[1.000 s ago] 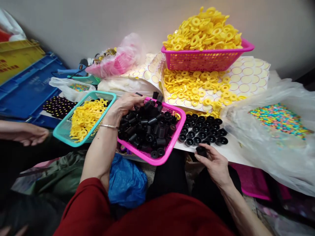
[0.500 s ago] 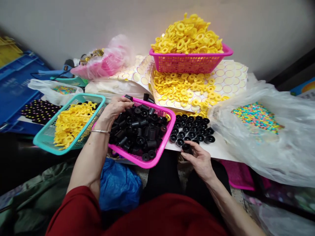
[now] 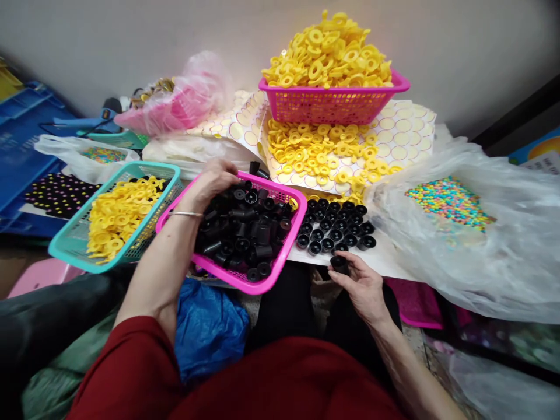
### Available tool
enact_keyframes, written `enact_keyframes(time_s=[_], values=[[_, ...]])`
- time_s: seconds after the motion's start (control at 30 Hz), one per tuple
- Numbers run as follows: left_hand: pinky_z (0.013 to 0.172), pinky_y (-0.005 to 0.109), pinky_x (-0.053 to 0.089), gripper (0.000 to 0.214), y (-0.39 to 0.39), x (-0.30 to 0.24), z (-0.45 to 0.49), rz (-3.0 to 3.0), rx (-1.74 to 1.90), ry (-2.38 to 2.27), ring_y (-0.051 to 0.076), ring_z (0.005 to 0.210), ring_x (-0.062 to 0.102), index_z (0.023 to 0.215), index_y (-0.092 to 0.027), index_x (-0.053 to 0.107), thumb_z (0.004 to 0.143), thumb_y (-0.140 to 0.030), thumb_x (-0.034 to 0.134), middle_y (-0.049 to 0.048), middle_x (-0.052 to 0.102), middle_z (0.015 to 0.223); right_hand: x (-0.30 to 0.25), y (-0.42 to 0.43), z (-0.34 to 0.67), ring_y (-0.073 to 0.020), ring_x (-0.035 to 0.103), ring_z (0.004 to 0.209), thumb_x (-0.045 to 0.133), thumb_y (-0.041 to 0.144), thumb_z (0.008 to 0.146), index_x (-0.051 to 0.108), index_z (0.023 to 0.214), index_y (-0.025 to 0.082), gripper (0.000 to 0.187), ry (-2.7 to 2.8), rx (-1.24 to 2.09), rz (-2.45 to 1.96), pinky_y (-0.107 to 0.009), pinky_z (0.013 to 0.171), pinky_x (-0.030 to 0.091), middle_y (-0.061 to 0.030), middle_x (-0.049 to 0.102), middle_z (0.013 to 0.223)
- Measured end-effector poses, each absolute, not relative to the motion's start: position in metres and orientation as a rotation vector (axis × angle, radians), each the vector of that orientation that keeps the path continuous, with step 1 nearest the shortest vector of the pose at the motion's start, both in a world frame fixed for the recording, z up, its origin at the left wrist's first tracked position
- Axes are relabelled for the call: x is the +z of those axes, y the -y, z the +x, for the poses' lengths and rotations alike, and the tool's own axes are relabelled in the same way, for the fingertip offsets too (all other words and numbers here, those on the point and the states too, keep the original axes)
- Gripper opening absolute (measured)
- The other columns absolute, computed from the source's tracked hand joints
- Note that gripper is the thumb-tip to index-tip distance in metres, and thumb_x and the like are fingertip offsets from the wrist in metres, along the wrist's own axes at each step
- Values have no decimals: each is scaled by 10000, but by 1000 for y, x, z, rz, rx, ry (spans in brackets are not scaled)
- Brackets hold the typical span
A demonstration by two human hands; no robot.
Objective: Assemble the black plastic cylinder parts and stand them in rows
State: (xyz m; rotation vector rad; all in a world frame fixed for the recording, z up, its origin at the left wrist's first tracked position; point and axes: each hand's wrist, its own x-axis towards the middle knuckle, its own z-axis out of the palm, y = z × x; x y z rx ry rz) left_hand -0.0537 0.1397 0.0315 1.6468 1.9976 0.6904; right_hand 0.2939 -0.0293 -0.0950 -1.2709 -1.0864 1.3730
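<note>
My right hand [image 3: 362,286] pinches a black plastic cap [image 3: 339,265] between thumb and fingers at the table's front edge. Just beyond it stand rows of similar black caps [image 3: 336,234], open ends up. My left hand [image 3: 215,181] is over the back left of a pink basket [image 3: 297,230] heaped with loose black caps [image 3: 242,229]. The left fingers are bent and closed together. Whatever they grip is hidden beneath the hand.
A teal basket [image 3: 56,249] of yellow rings stands left. Behind, another pink basket [image 3: 319,108] overflows with yellow rings, more lying on printed sheets [image 3: 405,122]. A clear plastic bag [image 3: 516,245] with colourful beads is at right. A blue crate [image 3: 26,146] is far left.
My left hand has shifted slightly right and farther over the basket, with its fingers lower. My right hand keeps its hold on the black cap. The view has shifted a little.
</note>
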Motion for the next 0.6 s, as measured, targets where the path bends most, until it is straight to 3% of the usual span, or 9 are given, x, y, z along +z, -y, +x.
enact_keyframes(time_s=[0.13,0.23,0.37,0.53,0.6], values=[[644,274,391,159,-113,41,-99,1446,919,-2018,124,594,441,657,-140,655,566,-260,708,-14,527,558,-104,30,302,-204,702,807,858,401,610,689,1053,238,502,1016,1375,-1297,-365,815,581,-32,735,896],[636,271,405,218,-93,41,-108,1397,880,-2014,125,590,466,675,-143,685,536,-304,731,-10,575,586,-107,29,298,-191,699,792,867,379,598,695,1048,234,503,1000,1395,-1301,-349,808,577,-26,735,876],[755,312,471,284,-82,31,-97,1566,757,-1923,186,718,582,773,-137,742,550,-310,708,29,680,732,-105,28,290,-194,699,807,858,371,610,698,1043,235,481,1026,1414,-1282,-347,806,576,-25,738,876],[985,378,454,485,-99,16,-79,1941,633,-1703,274,1056,613,1061,-178,744,595,-305,706,60,716,1100,-104,29,288,-182,692,798,863,339,601,698,1051,236,490,1010,1406,-1307,-338,807,570,-22,735,888],[989,377,454,461,-110,11,-78,1980,545,-1637,278,1055,616,1041,-186,751,596,-296,706,46,727,1077,-104,29,289,-179,691,794,865,332,599,699,1048,239,488,1004,1403,-1320,-333,807,570,-17,734,885]])
